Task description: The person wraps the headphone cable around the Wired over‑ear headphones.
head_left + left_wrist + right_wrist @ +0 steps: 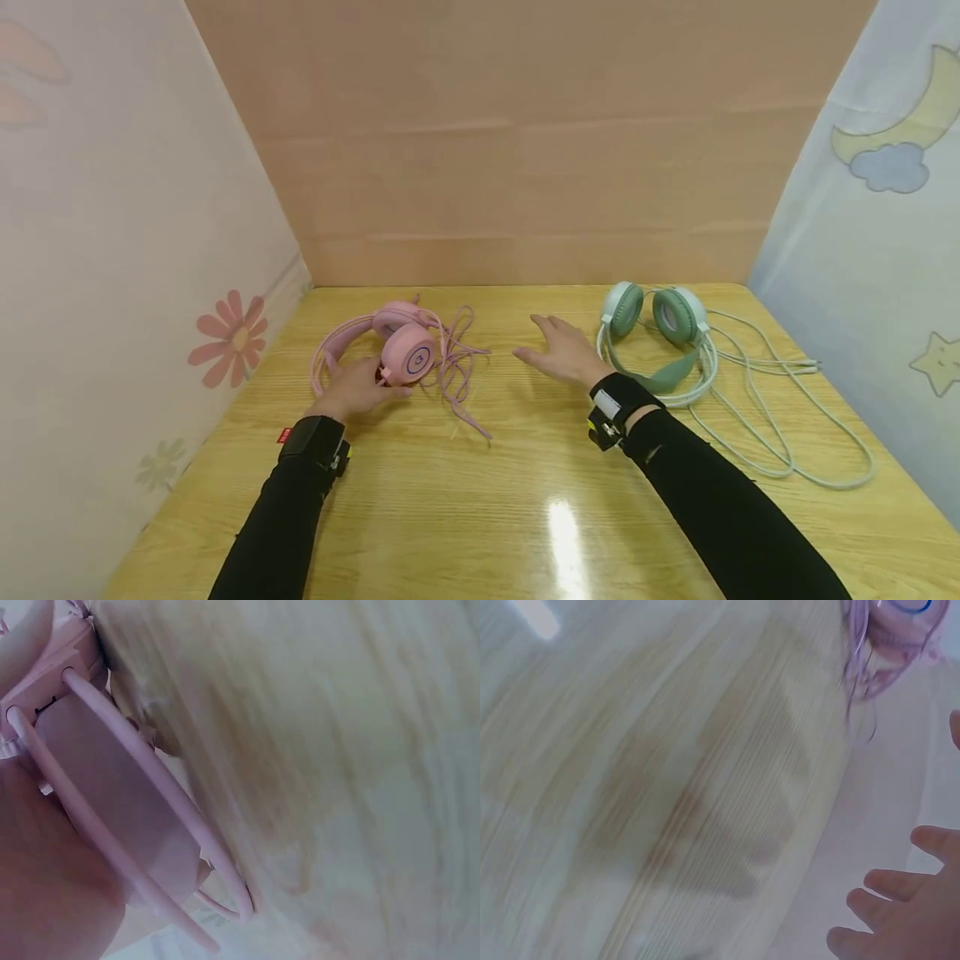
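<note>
Pink over-ear headphones [408, 354] lie at the left of the table, their tangled pink cable [457, 367] beside the ear cups. My left hand [351, 390] grips them where the headband meets the near ear cup; some fingers are hidden behind the band. The left wrist view shows the pink headband [127, 802] close up, with part of the hand over the cup. My right hand [562, 354] is held over the table with fingers spread, touching nothing. Green and white headphones [675, 317] lie just right of it, cups toward the back.
A long pale cable [787, 450] loops across the right of the wooden table [465, 517]. A brown backdrop [525, 167] rises at the back edge, with patterned cloth walls on both sides. A small red tag [284, 435] shows by the left wrist.
</note>
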`<state>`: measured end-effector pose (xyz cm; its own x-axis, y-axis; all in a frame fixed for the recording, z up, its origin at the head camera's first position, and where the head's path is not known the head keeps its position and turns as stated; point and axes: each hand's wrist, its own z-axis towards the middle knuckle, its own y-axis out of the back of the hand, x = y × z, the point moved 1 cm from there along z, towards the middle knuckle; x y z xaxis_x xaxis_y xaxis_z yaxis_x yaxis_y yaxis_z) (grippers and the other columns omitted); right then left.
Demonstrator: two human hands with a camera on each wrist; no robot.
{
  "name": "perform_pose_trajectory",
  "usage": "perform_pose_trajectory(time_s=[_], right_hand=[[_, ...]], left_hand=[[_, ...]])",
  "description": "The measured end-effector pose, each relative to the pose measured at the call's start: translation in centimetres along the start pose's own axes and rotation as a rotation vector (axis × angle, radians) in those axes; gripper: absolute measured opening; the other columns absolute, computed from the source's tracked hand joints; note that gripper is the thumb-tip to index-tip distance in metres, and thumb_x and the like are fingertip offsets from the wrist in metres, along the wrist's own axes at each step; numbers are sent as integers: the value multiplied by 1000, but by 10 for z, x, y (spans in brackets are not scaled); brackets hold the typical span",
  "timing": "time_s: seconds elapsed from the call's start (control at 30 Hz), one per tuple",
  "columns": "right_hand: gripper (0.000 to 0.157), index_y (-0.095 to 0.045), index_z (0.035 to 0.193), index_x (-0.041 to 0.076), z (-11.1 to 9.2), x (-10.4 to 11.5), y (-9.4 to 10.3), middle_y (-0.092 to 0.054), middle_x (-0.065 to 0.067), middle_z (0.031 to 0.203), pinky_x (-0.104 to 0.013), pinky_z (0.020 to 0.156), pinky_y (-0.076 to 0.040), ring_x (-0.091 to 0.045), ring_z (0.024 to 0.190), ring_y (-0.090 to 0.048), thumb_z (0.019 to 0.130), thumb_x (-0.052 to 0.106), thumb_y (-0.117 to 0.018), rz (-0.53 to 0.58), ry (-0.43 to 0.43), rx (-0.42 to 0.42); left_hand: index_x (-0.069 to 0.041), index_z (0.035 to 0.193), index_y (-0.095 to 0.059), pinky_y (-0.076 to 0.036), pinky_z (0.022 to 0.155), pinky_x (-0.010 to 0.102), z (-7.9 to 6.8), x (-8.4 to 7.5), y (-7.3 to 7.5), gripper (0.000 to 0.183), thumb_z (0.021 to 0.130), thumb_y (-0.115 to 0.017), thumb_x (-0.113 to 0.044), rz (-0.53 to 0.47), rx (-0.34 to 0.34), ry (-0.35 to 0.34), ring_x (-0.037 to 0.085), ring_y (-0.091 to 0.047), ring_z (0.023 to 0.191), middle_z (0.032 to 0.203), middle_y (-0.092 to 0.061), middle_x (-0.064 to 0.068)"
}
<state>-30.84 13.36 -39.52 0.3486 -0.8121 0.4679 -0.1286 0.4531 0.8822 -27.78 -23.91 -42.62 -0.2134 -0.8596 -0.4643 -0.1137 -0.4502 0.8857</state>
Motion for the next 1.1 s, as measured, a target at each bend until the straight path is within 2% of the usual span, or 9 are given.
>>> perform_pose_trajectory(time_s=[0.13,0.2,0.27,0.43,0.63,0.77,0.87,1.0,1.1], right_hand=[[88,-23,160,6,5,23,-9,-23,-27,162,-64,115,-24,-48,148,-23,97,59,-54,138,3,53],[89,-21,161,6,7,33,-14,-21,-26,163,-63,115,-24,-46,149,-22,97,58,-55,200,5,81],[91,-19,162,7,10,42,-19,-20,-24,164,-62,116,-24,-44,150,-21,96,59,-56,243,7,100],[97,-17,162,7,14,59,-26,-21,-24,164,-60,116,-25,-44,150,-22,94,61,-60,320,9,115],[100,-16,162,6,20,69,-36,-22,-23,164,-56,117,-27,-41,149,-25,91,53,-69,417,22,116],[100,-15,162,6,23,72,-40,-23,-22,164,-56,114,-32,-42,145,-34,91,51,-69,441,34,117],[100,-13,162,8,24,73,-42,-24,-22,163,-56,112,-35,-41,143,-39,92,52,-68,459,24,114],[100,-10,163,11,25,73,-44,-26,-21,163,-53,109,-40,-38,137,-47,93,46,-70,528,50,102],[99,-5,163,11,23,72,-45,-27,-20,162,-50,101,-47,-38,127,-55,95,41,-69,585,60,87]], left_hand=[[-5,144,-51,-29,109,64,-3,-4,3,73,89,-76,-47,21,28,20,36,-59,124,132,-64,16],[-5,147,-47,-30,109,63,-6,-6,4,75,90,-75,-45,31,42,30,38,-57,126,135,-62,18],[-7,150,-43,-39,105,59,-8,-8,5,76,91,-74,-44,26,61,36,39,-57,126,136,-61,18],[-14,153,-41,-34,108,62,-7,-11,5,75,93,-70,-48,41,78,17,39,-54,129,140,-60,14],[-14,152,-43,-31,108,65,-5,-21,4,72,95,-67,-50,62,100,-7,38,-55,129,138,-61,12],[-19,149,-47,-29,107,67,-3,-30,0,68,94,-67,-52,107,93,-29,34,-59,125,131,-66,7],[-21,148,-48,-23,109,71,-1,-39,-3,66,93,-68,-52,128,96,-52,33,-60,123,130,-67,4],[-23,148,-47,-27,109,68,1,-50,-8,66,93,-69,-52,128,109,-81,33,-60,123,130,-66,4],[-22,147,-47,-40,103,60,3,-58,-12,64,94,-68,-51,128,115,-102,32,-61,121,127,-67,3]])
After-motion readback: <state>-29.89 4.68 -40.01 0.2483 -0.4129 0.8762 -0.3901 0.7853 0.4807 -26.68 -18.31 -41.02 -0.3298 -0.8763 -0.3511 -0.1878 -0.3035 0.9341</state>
